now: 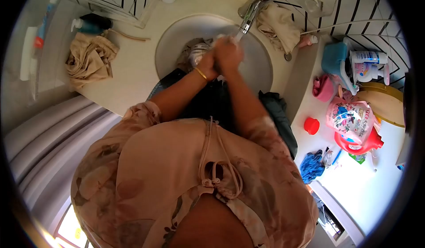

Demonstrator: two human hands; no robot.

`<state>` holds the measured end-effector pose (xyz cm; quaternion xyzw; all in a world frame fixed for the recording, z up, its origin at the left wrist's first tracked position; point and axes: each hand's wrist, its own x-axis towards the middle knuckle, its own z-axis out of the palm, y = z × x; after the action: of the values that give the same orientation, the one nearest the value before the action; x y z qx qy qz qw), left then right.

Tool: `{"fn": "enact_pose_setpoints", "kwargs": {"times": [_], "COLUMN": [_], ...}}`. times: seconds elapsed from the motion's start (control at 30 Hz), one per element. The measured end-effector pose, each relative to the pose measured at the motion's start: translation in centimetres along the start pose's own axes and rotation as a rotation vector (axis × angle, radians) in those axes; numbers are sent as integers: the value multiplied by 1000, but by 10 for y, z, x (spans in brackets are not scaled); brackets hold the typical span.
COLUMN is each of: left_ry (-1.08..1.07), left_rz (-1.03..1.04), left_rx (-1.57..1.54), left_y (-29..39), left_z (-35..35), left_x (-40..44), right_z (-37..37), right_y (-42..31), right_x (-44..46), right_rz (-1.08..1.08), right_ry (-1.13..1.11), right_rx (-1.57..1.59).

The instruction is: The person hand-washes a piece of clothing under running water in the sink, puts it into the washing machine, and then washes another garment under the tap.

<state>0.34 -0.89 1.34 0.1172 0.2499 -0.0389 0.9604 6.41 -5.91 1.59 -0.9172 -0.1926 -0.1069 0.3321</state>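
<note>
My left hand (207,64), with a gold bangle at the wrist, and my right hand (229,56) are pressed together over the round sink (259,55). The fingers of both are closed, and blur hides what is between them. Just above them, water runs from the chrome tap (250,18). A pale striped cloth (198,52) lies in the basin beside my left hand, on darker wet fabric. Black cloth (208,99) hangs over the front of the sink under my forearms.
Beige cloth (91,58) lies on the left counter, and another beige cloth (279,26) sits by the tap. Dark green fabric (279,115) drapes over the right edge. Further right are a red cap (311,126), a detergent pouch (349,117), a red bottle (361,145) and blue cloth (312,166).
</note>
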Motion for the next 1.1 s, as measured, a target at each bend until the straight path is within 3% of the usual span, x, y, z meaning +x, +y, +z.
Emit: {"fn": "enact_pose_setpoints", "kwargs": {"times": [0.07,0.17,0.2,0.27,0.37,0.43,0.47,0.57,0.6,0.67,0.7,0.77,0.83,0.9,1.0,1.1], "left_ry": [85,95,90,85,85,83,-44,-14,31,71,93,-286,-33,28,-48,-405], "left_rz": [-17,25,36,15,-19,-43,-10,-30,16,30,37,432,-62,24,60,10], "left_rx": [-54,-63,-97,-104,-90,-66,-14,-70,-136,-131,-126,550,-53,21,-151,-113], "left_y": [5,14,18,12,4,3,2,12,16,27,33,11,14,13,24,35], "left_z": [2,8,6,3,-8,-10,3,14,17,16,13,-64,-10,23,27,-22], "left_x": [-1,-1,3,8,11,10,-1,-2,0,-4,-6,49,12,-11,-9,13], "right_z": [-14,-37,-16,-32,-29,-16,-25,-7,-49,-38,-39,-46,-6,-30,-43,-19], "right_y": [17,-4,1,-31,-39,-3,5,43,-1,-11,-26,-56,-4,26,15,-4], "right_x": [51,37,13,-27,-26,19,36,30,29,-13,-37,-42,-19,42,21,-32], "right_rz": [621,441,375,-171,-125,251,483,414,474,166,-102,-79,52,725,558,60], "right_ry": [-382,-308,-168,-68,-106,-175,-256,-117,-343,-332,-226,-176,15,-316,-337,-277], "right_rx": [264,227,104,413,32,34,99,162,375,404,325,191,-94,362,461,311]}}
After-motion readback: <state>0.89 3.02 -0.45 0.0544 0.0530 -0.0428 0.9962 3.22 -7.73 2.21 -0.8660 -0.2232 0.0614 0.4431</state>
